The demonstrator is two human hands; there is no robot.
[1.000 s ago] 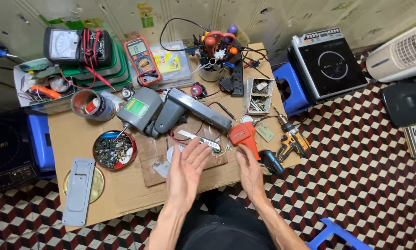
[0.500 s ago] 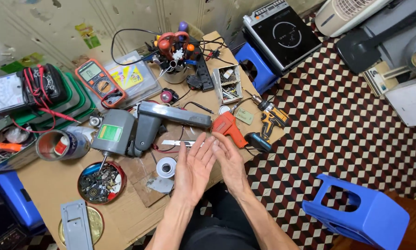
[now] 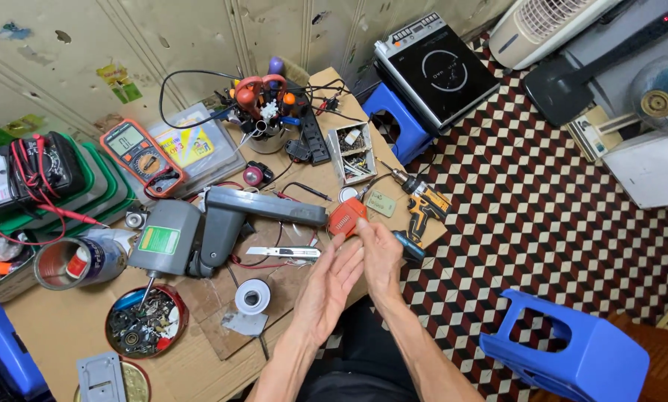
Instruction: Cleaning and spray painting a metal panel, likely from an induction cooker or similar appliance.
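My left hand point(image 3: 332, 286) is raised over the front edge of the cardboard-topped table point(image 3: 66, 327), fingers straight and apart, holding nothing. My right hand point(image 3: 379, 257) is close beside it, palm turned toward the left hand, also empty. Its fingertips reach the orange pistol-shaped tool point(image 3: 346, 217) lying on the table. Just left of the hands lie a utility knife point(image 3: 282, 253) and a spool of solder point(image 3: 252, 296). Behind them sits a grey fan motor housing point(image 3: 222, 223) with a green label.
A yellow-black cordless drill point(image 3: 423, 205) lies at the table's right edge. An orange multimeter point(image 3: 140, 156), a tool cup point(image 3: 263, 112), a parts box point(image 3: 352, 145), a tin of screws point(image 3: 144, 324) and a can point(image 3: 77, 262) crowd the table. A blue stool point(image 3: 579, 350) lies tipped on the floor. An induction cooker point(image 3: 438, 71) rests on another stool.
My hands have lifted off the table and drawn together near its front right edge. The view has swung right, bringing the tipped blue stool into sight.
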